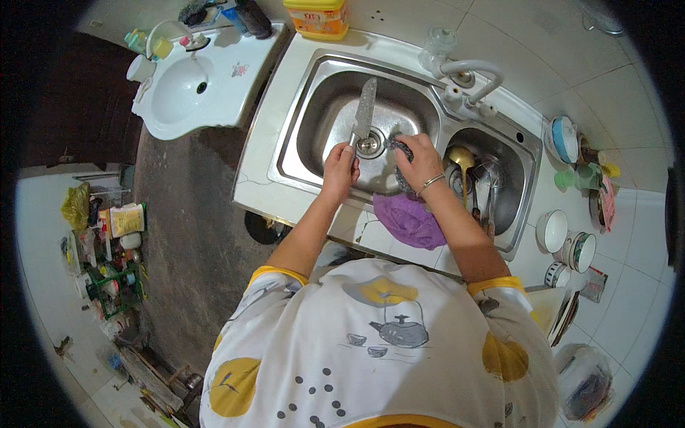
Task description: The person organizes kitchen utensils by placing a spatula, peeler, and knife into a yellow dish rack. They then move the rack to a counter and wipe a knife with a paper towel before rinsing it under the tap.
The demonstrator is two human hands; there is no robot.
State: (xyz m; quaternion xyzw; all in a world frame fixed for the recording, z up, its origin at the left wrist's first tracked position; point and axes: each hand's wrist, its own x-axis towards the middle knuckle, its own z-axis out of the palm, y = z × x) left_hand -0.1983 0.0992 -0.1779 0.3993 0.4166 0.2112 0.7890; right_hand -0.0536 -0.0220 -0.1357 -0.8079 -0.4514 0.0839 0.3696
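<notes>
My left hand is closed around the handle of a kitchen knife. Its broad, wet-looking blade points away from me over the left sink basin, near the drain. To the right of the knife, my right hand grips a dark grey, stringy scrubber, which looks like a steel wool pad. A small gap separates scrubber and blade. Some of the scrubber hangs below my fingers, partly hidden by the hand. Beneath my right wrist, a purple cloth drapes over the sink's front edge.
A gold ladle and other utensils lie in the right basin. The white faucet arches behind. Bowls stand on the right counter. A yellow tub sits at the back, and a white washbasin is at far left.
</notes>
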